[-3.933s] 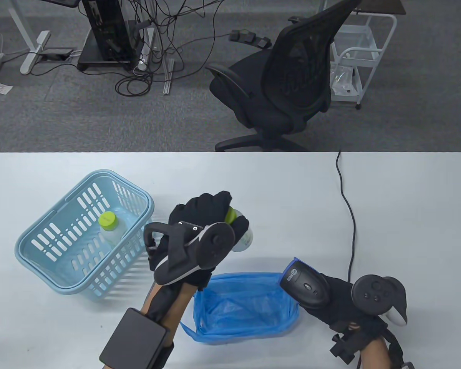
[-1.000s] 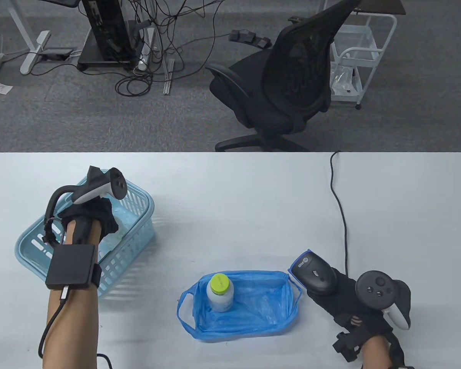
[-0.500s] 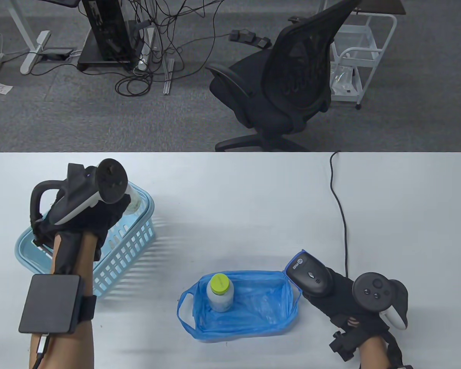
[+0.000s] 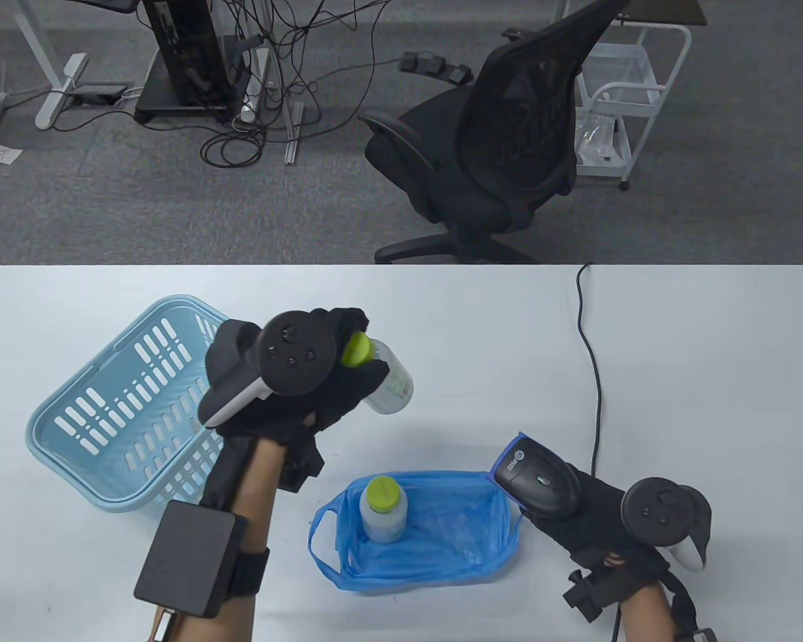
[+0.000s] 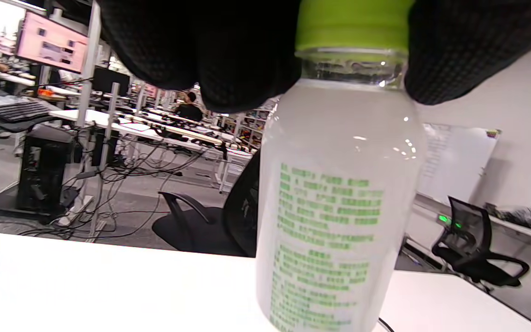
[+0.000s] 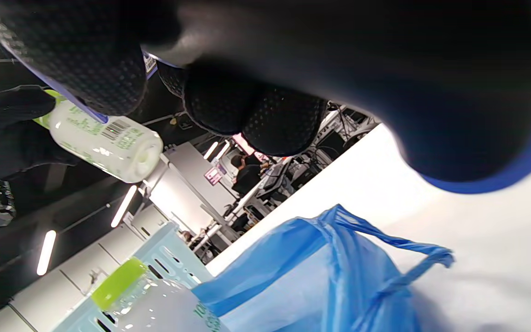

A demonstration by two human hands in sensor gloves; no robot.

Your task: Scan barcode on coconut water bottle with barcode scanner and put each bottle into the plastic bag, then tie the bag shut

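Basket point(image 4: 107, 428) first, at the far left of the table point(image 4: 709, 348): light blue, slotted, tilted up on one side, and I see nothing in it from above. Just right of it my left hand point(image 4: 308, 388) is raised over the table, fingers point(image 5: 228, 60) curled round the neck and green cap of a coconut water bottle point(image 4: 388, 384), which leans with its base pointing right, clear of the tabletop. In my left wrist view that same bottle fills the middle, cloudy white with green print down its side, and in my right wrist view its barcode shows on the side turned toward the scanner. Below and to the right, near my edge of the table, the blue plastic bag point(image 4: 441, 542) lies open, its handle loop sticking out to the left, and a second bottle point(image 4: 383, 511) stands upright in the bag's left end, green cap up. Right of the bag, touching its rim or just over it, is the black barcode scanner point(image 4: 535, 478), its nose aimed up and left. My right hand point(image 4: 602, 528) is wrapped round the scanner's handle, fingers clenched on it. A black cable point(image 4: 599, 374) runs up the table behind that hand and off the far edge.
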